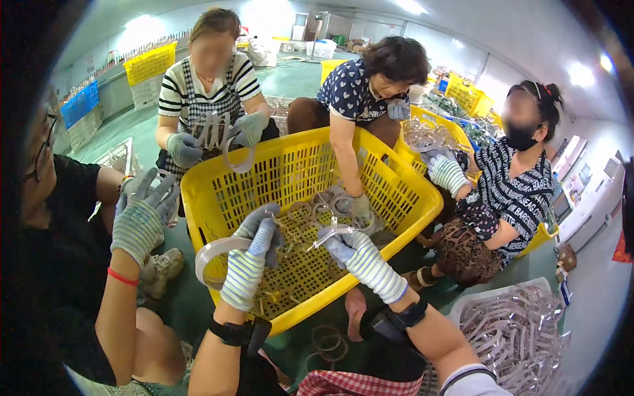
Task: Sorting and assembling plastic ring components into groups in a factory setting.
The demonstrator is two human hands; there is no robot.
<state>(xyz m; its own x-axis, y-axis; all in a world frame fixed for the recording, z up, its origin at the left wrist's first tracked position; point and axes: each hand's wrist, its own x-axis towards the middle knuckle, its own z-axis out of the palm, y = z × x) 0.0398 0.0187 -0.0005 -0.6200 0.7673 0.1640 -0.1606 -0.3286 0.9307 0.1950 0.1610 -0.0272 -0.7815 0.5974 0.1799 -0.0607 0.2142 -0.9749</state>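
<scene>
Over the near side of a large yellow slatted basket (277, 142), both my hands wear striped gloves with grey fingers. My left hand (248, 259) is closed on a curved, ring-like greyish plastic strip (206, 259), which sticks out to the left past the basket rim. Between the fingertips of my right hand (367, 263) is a small thin clear plastic piece (328, 236), pointing left. Below, several curved plastic rings (300, 212) and small yellowish scraps lie on the basket floor.
Across the basket, one co-worker holds curved strips (212, 132); another's gloved hand (361, 207) reaches inside. A gloved co-worker's hand (139, 224) is close on my left. A masked person sits right. A white crate (456, 309) of clear strips stands lower right; loose rings (328, 346) lie below.
</scene>
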